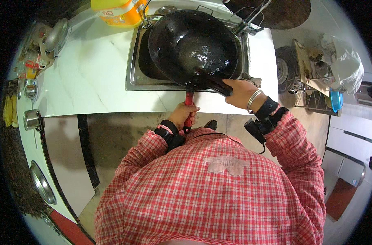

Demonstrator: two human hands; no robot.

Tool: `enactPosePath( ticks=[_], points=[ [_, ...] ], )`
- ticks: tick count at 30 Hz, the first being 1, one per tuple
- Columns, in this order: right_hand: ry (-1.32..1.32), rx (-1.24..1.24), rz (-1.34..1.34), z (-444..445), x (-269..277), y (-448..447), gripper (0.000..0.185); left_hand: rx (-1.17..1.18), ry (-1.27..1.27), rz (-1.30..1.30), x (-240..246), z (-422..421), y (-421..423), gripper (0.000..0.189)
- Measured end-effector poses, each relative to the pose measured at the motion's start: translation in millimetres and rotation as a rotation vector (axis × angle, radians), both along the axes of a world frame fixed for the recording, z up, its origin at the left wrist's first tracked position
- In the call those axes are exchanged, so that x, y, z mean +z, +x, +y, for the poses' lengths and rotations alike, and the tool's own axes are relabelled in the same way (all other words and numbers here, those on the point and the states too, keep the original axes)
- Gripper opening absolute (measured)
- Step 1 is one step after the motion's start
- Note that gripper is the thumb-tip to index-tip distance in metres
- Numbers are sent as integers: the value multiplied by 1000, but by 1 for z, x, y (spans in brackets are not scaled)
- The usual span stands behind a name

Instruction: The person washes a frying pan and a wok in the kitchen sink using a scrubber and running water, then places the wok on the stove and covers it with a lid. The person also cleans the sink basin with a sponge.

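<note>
A black wok (180, 52) with a little shiny liquid in it rests over the stainless steel sink (134, 82). My left hand (182, 114) is closed around the wok's red handle (189, 98), just in front of the counter edge. In my right hand (242, 93) is a dark brush-like tool (218, 84), gripped at its near end; its far end reaches into the near part of the wok, and its exact kind is unclear. A chrome faucet (245, 26) stands behind the wok on the right.
A yellow plastic jug (118, 12) stands behind the sink at left. A grey cloth (252, 80) lies by the sink's right corner. A rack (314, 98) with boards and a blue basin (336, 101) is at right. Metal pots (32, 119) line the left counter.
</note>
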State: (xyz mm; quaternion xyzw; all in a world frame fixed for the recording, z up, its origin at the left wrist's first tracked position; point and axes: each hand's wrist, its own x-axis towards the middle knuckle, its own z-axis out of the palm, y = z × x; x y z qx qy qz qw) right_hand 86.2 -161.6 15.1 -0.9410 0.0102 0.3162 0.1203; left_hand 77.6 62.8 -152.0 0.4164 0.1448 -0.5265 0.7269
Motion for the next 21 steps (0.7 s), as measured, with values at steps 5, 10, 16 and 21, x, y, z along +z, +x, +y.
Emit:
enactPosePath(
  ticks=[5, 10, 16, 21],
  points=[
    [158, 117, 32, 12, 16, -10, 64, -12, 4, -75, -5, 0, -1, 20],
    [-120, 100, 73, 7, 14, -17, 59, 39, 37, -17, -9, -2, -1, 16],
    [-141, 88, 177, 9, 19, -5, 48, 32, 56, -72, -7, -2, -3, 15],
    [-99, 172, -20, 6, 7, 2, 44, 30, 23, -75, -4, -2, 0, 15]
  ],
)
